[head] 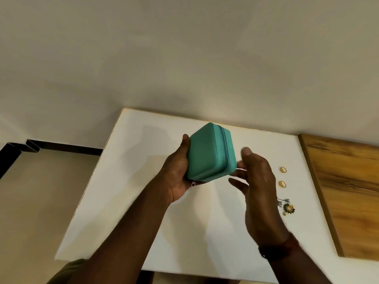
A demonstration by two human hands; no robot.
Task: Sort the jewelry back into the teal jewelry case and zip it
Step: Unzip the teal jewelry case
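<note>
The teal jewelry case [209, 153] is lifted above the white table [127, 181], tilted, with its zipper line closed along the right side. My left hand [177, 173] grips it from the left and underneath, thumb on its upper left edge. A small silver zip pull hangs below the case by my palm. My right hand [256, 181] hovers just right of the case, fingers spread and relaxed; whether they touch its lower right corner is unclear. On the table to the right lie two gold rings [283, 169] [282, 184] and a green and gold flower brooch [288, 208] with a silver chain [282, 202] beside it.
A wooden board [348, 191] covers the right end of the table. A pale wall rises right behind the table. The table's left edge drops to a beige floor with a dark skirting strip [61, 147].
</note>
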